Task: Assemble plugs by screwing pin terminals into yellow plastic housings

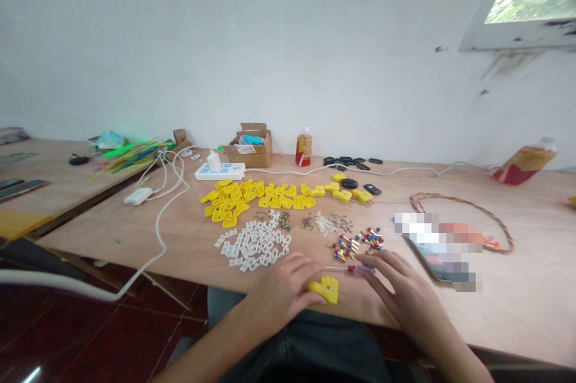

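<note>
My left hand [281,290] rests at the near edge of the wooden table [517,305], its fingers curled on a yellow plastic plug housing [326,289]. Just to the right, my right hand [402,287] lies with its fingers stretched out, the fingertips touching a small screwdriver with a red handle [351,269]. Behind the hands lie a pile of white plastic parts [254,245], red and blue pin terminals [357,243], small screws [307,222] and a wide spread of yellow plug housings [252,194].
A phone [434,260] lies right of my right hand, beside a coiled braided cable [468,218]. Further back: white power strip [219,171] with cords, cardboard box [252,146], two drink bottles [303,147], black parts [351,162]. A second table [40,179] stands at left.
</note>
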Motion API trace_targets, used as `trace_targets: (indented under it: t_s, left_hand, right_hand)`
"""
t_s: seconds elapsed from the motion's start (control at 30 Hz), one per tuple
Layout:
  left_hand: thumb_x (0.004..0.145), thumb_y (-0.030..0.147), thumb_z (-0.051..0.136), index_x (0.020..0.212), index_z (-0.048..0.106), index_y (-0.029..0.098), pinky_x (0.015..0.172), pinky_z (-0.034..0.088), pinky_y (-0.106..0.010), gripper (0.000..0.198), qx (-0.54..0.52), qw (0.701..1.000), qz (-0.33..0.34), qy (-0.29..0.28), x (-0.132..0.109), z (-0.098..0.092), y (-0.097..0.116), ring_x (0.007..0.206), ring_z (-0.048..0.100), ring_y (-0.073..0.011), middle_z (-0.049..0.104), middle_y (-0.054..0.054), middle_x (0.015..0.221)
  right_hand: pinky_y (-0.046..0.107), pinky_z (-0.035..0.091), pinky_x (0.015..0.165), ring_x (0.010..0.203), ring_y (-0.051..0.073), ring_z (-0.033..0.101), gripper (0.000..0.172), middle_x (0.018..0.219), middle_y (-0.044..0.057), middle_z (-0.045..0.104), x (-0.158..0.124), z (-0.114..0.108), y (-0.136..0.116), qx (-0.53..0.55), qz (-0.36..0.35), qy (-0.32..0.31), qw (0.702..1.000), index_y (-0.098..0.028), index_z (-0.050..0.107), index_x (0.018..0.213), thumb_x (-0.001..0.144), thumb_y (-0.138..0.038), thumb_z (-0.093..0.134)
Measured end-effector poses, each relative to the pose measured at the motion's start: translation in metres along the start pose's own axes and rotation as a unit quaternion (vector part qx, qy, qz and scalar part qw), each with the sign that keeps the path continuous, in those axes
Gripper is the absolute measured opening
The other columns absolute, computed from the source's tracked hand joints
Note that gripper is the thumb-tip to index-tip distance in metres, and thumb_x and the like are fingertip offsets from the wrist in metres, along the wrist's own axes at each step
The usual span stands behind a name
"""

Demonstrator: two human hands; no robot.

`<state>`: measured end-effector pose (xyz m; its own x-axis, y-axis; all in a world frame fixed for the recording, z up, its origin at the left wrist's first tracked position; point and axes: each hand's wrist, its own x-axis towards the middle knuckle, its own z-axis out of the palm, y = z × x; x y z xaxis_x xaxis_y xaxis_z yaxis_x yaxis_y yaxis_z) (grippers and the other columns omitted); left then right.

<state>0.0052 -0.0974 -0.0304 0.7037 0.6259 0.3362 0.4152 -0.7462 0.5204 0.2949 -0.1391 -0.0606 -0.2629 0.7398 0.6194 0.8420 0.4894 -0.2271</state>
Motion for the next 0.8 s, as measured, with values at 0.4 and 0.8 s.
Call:
trace_targets:
  t_s: [0.4,0.8]
  left_hand:
    - [0.085,0.029,0.091,0.133,0.066,0.022,0.106,0.052,-0.043,0.055,-0.039,0.999,0.002,0.015,0.002,0.028,0.002,0.119,0.067,-0.0287,0.075,-0.006,0.128]
    - [0.082,0.025,0.093,0.119,0.074,0.021,0.097,0.053,-0.037,0.042,-0.085,0.995,-0.023,0.047,-0.004,0.035,-0.007,0.107,0.071,-0.0259,0.078,-0.005,0.114]
  right_hand:
    - [0.034,0.068,0.073,0.088,0.024,0.081,0.027,0.098,0.008,0.081,-0.019,-0.003,0.011,-0.059,-0.002,-0.038,0.998,-0.026,0.075,0.106,0.11,-0.037,0.05]
    - [0.027,0.071,0.074,0.082,0.022,0.084,0.014,0.099,0.002,0.085,-0.009,-0.053,-0.045,0.205,0.116,0.106,0.966,-0.029,0.079,0.111,0.098,-0.026,0.073]
